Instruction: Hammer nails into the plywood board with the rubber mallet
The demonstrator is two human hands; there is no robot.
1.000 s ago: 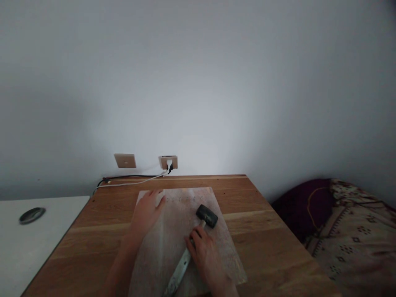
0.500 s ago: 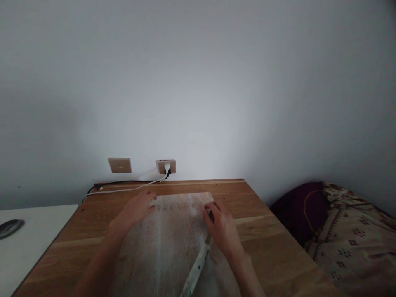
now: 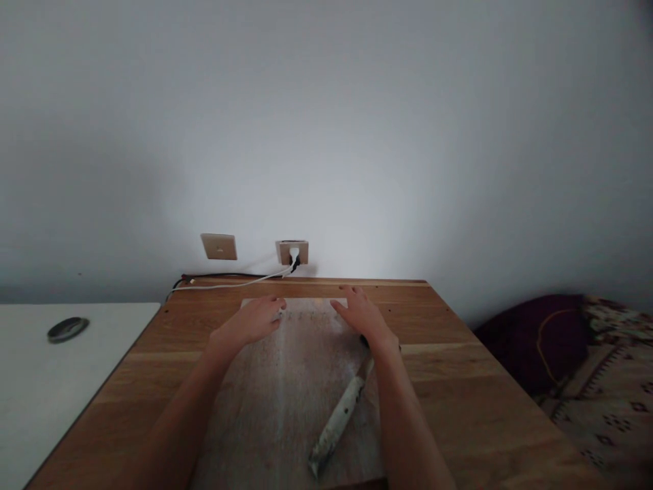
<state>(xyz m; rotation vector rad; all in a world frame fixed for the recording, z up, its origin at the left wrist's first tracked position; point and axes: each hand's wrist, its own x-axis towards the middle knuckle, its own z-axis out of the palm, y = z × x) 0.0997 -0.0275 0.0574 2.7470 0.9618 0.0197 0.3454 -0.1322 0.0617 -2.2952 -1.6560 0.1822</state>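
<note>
A pale, worn rectangular sheet or board (image 3: 286, 381) lies on the wooden table. Near its far left corner is my left hand (image 3: 261, 318), fingers spread and slightly curled, holding nothing. Across at the far right corner, my right hand (image 3: 360, 314) is open too, thumb apart from the fingers. On the right half of the pale sheet lies a long whitish tool (image 3: 337, 420) with dark spots and a tapered near end; its exact kind cannot be made out. Its far end runs toward a dark part beside my right wrist, partly hidden by the forearm.
The wooden table (image 3: 449, 381) meets a plain wall with a wall socket (image 3: 292, 253) and a second wall plate (image 3: 219, 246). A white cable (image 3: 229, 286) and a black one run along the back. Left, a white surface (image 3: 102, 381) bears a dark oval object (image 3: 68, 329). Right, patterned bedding (image 3: 607, 408).
My right hand has moved forward from the tool's far end to the sheet's far edge, fingers now spread. My left hand stays by the far left corner. The view has shifted left and down.
</note>
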